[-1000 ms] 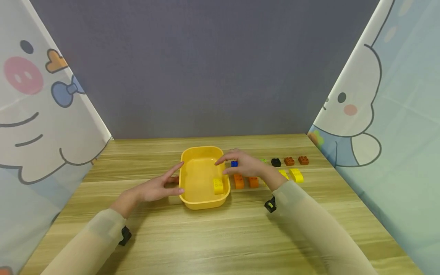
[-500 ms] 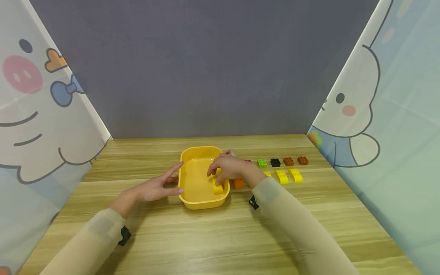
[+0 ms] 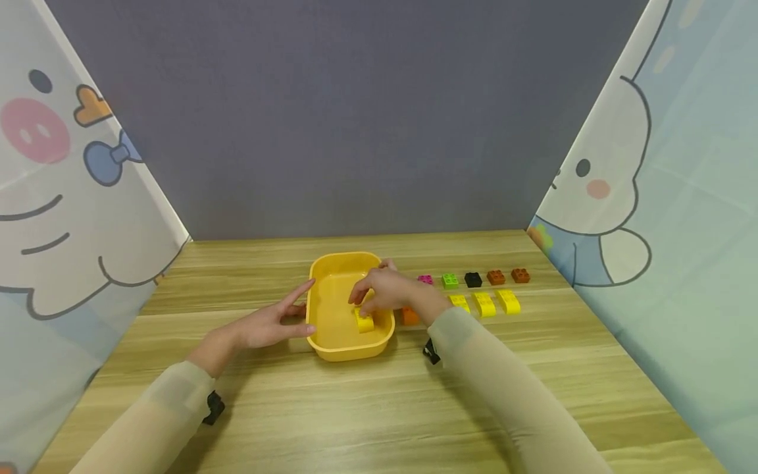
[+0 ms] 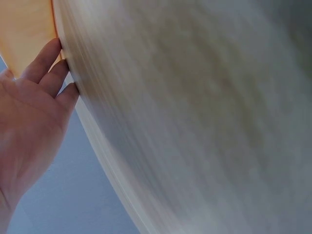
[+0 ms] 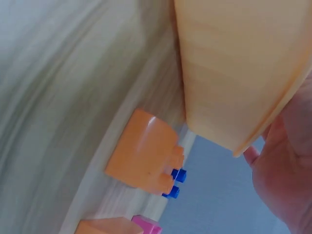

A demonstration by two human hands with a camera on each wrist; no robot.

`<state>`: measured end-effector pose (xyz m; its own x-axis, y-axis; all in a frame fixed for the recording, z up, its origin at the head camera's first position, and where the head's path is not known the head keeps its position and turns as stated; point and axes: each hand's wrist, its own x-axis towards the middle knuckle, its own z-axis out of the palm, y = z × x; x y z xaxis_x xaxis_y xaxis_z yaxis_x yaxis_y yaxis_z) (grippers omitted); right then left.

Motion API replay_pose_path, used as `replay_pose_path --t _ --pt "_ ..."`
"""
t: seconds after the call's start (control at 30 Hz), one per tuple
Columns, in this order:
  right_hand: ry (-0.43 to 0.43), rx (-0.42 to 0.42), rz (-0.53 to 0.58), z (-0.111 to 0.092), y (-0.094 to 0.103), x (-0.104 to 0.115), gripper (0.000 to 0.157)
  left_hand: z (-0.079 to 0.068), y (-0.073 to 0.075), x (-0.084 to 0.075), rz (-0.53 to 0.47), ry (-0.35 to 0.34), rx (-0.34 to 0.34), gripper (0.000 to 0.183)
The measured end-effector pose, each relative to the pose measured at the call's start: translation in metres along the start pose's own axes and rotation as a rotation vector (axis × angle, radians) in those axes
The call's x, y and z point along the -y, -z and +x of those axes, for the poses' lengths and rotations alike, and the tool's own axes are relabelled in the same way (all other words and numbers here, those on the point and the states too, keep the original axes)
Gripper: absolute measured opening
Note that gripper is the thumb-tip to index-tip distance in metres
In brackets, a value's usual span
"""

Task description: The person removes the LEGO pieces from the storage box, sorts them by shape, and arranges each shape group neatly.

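Note:
A yellow plastic bin (image 3: 349, 353) stands on the wooden table in the head view. Inside it, toward the right, my right hand (image 3: 387, 289) pinches a yellow toy brick (image 3: 364, 324) between thumb and fingers. My left hand (image 3: 265, 325) rests against the bin's left side, fingers spread and thumb at the rim. In the left wrist view, the fingertips of the left hand (image 4: 36, 114) touch the bin's wall (image 4: 27, 36). The right wrist view has the bin's outer wall (image 5: 239, 63) hiding the brick and most fingers of the right hand (image 5: 282, 170).
Right of the bin lie two rows of bricks. The far row includes pink (image 3: 425, 280), green (image 3: 450, 281), black (image 3: 473, 280) and brown (image 3: 496, 277) ones. Nearer are several yellow bricks (image 3: 484, 305) and an orange brick (image 3: 410, 316). Blue studs (image 5: 179, 175) show behind an orange brick (image 5: 141, 151).
My right hand has moved left and down into the bin and taken hold of the yellow brick. The brick has shifted slightly left. My left hand has stayed at the bin's side.

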<state>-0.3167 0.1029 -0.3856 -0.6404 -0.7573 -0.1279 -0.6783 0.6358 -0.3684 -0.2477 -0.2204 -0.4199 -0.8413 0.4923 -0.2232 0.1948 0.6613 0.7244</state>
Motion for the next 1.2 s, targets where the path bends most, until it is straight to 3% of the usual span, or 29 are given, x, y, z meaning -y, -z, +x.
replay_pose_path --t 0.23,0.43,0.63,0.87,1.2 --pt "-0.021 0.039 -0.149 0.002 -0.007 0.002 0.057 -0.001 0.0 0.002 -0.013 -0.003 0.005 0.106" --pt "-0.03 0.05 -0.199 0.003 -0.009 0.003 0.057 0.0 0.001 0.002 -0.011 -0.005 0.004 0.107" --pt "-0.034 0.037 -0.163 0.003 -0.01 0.004 0.055 0.0 0.001 0.002 -0.014 -0.017 0.005 0.106" --pt "-0.028 -0.041 -0.015 0.002 -0.011 0.002 0.06 0.0 0.001 0.002 0.0 -0.017 0.005 0.106" --pt "0.073 -0.199 0.441 -0.012 0.0 -0.002 0.062 0.001 0.001 0.002 0.003 -0.003 0.01 0.105"
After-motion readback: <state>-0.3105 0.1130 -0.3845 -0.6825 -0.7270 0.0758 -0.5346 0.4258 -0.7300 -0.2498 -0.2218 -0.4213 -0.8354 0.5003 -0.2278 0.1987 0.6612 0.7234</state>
